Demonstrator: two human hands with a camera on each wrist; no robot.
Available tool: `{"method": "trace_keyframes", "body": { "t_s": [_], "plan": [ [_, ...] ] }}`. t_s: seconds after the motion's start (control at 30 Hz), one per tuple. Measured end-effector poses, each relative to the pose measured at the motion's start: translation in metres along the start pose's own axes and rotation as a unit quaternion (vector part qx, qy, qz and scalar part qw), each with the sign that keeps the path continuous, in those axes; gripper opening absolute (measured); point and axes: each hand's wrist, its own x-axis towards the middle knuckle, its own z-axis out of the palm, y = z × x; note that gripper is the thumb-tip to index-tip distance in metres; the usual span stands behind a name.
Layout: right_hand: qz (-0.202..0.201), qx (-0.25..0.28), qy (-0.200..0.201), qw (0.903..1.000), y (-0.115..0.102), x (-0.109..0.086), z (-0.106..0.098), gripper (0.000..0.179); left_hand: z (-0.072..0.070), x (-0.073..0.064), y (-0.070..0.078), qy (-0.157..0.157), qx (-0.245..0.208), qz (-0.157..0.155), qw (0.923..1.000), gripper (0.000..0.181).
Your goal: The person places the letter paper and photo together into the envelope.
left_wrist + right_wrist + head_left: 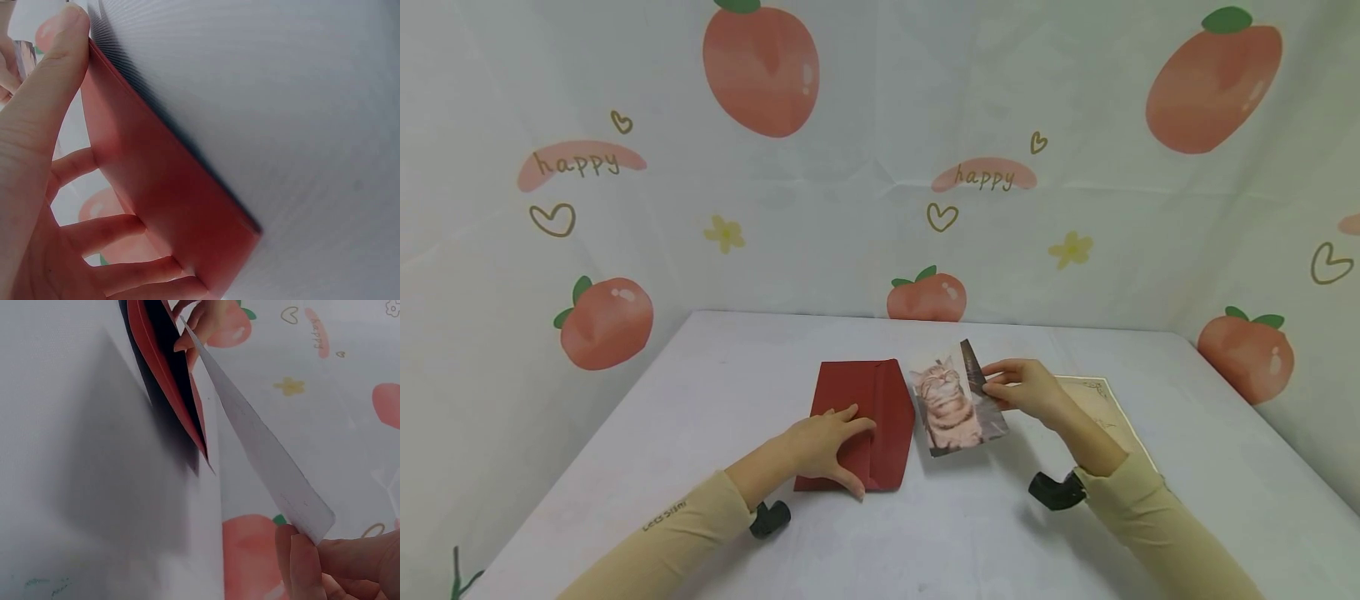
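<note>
A dark red envelope lies on the table with its pointed flap spread to the right. Across its left part rests my left hand, fingers spread over the envelope's face and the thumb by its near edge. In the right wrist view the envelope's mouth gapes, with a left fingertip at the opening. My right hand pinches a card by its right edge; a striped cat is printed on it. The card hangs tilted above the table, its left edge close to the flap. Its pale back shows in the right wrist view.
A cream sheet with an ornamental border lies on the right of the table, partly hidden behind the right forearm. Black wrist devices sit under both sleeves. A white curtain printed with fruit stands behind the table.
</note>
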Motion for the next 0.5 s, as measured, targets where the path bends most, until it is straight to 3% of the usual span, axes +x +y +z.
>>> {"method": "trace_keyframes", "body": {
  "t_s": [0.5],
  "plan": [
    [-0.006, 0.009, -0.019, 0.9998, 0.001, 0.008, 0.014, 0.035, -0.001, 0.000, 0.001, 0.001, 0.007, -0.001, 1.0000, 0.086]
  ]
}}
